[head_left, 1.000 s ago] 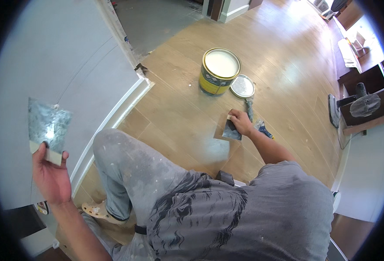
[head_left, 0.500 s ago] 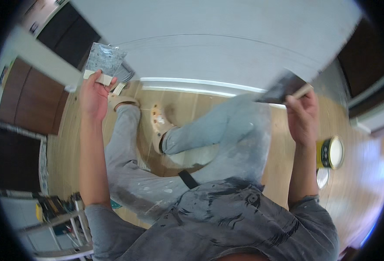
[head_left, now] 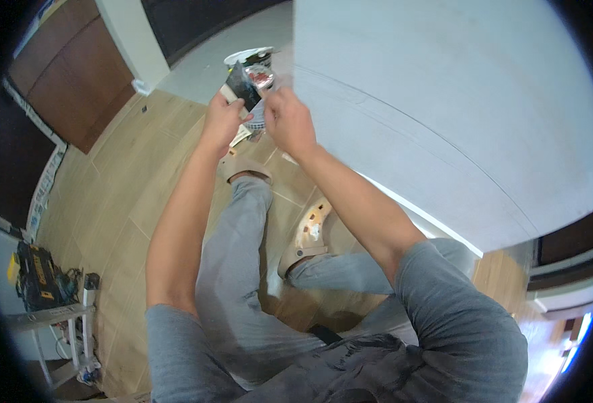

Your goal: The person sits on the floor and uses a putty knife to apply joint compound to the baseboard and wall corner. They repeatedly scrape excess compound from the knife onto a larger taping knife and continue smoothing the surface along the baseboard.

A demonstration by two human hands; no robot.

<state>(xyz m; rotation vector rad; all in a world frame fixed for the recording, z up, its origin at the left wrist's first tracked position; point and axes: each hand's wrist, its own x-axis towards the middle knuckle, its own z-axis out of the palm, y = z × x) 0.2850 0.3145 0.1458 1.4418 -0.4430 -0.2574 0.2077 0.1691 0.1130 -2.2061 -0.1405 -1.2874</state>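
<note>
My left hand (head_left: 221, 126) grips a flat, wide-bladed scraper by its cream-coloured edge handle (head_left: 232, 98). Its dark blade (head_left: 247, 93) points away from me, up and to the right. Close beside it, my right hand (head_left: 291, 124) is closed around a second scraper, mostly hidden behind the fingers. The two hands are nearly together, above and just beyond my left clog. Behind the blades stands an open dark container with a white rim (head_left: 248, 54); whether either blade touches it I cannot tell.
A large pale wall panel (head_left: 437, 114) fills the right, its lower edge at the wooden floor (head_left: 115, 208). My beige clogs (head_left: 310, 232) stand below my hands. A stepladder (head_left: 61, 316) with a black tool case (head_left: 39, 282) is at the lower left. Brown doors (head_left: 74, 74) lie beyond.
My hands, wide apart before, have come together at the upper middle-left. The right hand has swung far left with its scraper. My view has turned leftward, bringing the container into sight.
</note>
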